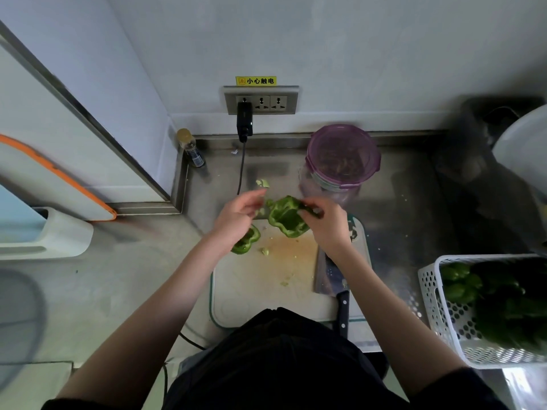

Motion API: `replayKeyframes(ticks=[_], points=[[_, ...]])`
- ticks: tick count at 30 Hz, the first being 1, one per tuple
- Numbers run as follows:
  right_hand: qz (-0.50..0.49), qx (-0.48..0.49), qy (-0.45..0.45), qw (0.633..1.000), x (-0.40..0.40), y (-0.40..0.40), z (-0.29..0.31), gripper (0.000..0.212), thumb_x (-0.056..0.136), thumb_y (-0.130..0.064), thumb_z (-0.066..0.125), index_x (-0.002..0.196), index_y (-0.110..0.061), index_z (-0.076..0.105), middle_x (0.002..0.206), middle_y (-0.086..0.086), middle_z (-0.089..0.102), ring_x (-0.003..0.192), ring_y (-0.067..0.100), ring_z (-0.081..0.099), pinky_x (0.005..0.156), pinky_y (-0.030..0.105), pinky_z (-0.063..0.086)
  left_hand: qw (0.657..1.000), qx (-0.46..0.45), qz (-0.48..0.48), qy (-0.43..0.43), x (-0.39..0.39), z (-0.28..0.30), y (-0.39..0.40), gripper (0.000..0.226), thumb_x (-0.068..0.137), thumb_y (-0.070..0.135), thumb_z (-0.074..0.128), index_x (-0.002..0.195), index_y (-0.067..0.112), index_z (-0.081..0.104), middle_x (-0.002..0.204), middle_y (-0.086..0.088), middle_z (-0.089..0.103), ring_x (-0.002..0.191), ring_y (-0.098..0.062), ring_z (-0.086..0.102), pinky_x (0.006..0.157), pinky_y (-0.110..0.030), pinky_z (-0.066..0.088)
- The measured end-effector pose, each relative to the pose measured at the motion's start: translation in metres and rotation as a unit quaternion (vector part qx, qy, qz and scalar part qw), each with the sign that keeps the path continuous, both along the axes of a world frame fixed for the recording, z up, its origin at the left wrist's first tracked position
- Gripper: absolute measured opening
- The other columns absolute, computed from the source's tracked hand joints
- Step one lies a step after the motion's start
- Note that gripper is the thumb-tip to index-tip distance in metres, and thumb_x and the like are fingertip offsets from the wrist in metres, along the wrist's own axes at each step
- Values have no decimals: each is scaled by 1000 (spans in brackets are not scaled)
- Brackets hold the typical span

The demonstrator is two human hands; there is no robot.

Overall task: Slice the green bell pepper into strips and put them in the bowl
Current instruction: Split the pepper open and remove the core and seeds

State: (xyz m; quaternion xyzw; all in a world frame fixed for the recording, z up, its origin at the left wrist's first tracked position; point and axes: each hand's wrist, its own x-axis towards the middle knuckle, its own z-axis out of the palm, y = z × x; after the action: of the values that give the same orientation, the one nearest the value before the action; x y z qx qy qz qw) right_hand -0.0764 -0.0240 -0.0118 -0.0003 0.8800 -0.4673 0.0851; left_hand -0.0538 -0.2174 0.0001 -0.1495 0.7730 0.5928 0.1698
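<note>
Pepper half [285, 217] being cleaned above cutting board [266, 279].
Right hand [327, 223] pinches its rim; left hand [239, 216] loose, maybe holding pith. Light, stiff, slick-skinned: grip the edges.

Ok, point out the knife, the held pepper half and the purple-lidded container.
knife [329, 276]: head view, flat of the blade.
held pepper half [285, 216]: head view, its hollow inside.
purple-lidded container [343, 153]: head view, middle of the lid.
</note>
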Motion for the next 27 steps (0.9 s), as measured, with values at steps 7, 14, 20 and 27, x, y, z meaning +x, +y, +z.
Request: replayKeyframes(ticks=[7, 14, 20, 27], points=[[132, 94, -160, 974, 13, 19, -40, 27, 91, -15, 61, 117, -13, 66, 116, -1, 65, 91, 7, 58, 79, 15, 44, 915, -389, -104, -21, 18, -36, -23, 52, 86, 28, 61, 131, 10, 41, 128, -10, 44, 120, -33, 39, 94, -41, 42], [77, 77, -86, 990, 12, -8, -26, 24, 98, -29, 48, 103, -12, 64, 89, 4, 64, 76, 17, 60, 68, 30, 48, 925, -377, -34, -12, 21, -50, -29, 37, 80, 3, 65, 116, 8, 55, 116, -13, 52, 95, -29, 59, 84, -36, 52], [-14, -206, -375, 904, 17, -40, -8, 47, 95, -55, 38, 114, -16, 57, 101, 12, 67, 80, 26, 69, 63, 37, 59, 948, -290, 29, 131, 21, -32, -15, 32, 77, 4, 71, 107, 7, 61, 103, -4, 59, 89, -15, 59, 80, -21, 48], [-48, -472, -453, 755, -4, -25, 14, 55, 85, -47, 60, 125, -12, 50, 129, 20, 54, 114, 36, 58, 83, 42, 57, 975, -126, 13, 185, -4, -10, 15, 33, 82, 4, 67, 112, 13, 59, 105, 7, 61, 98, -5, 58, 89, -14, 45]])
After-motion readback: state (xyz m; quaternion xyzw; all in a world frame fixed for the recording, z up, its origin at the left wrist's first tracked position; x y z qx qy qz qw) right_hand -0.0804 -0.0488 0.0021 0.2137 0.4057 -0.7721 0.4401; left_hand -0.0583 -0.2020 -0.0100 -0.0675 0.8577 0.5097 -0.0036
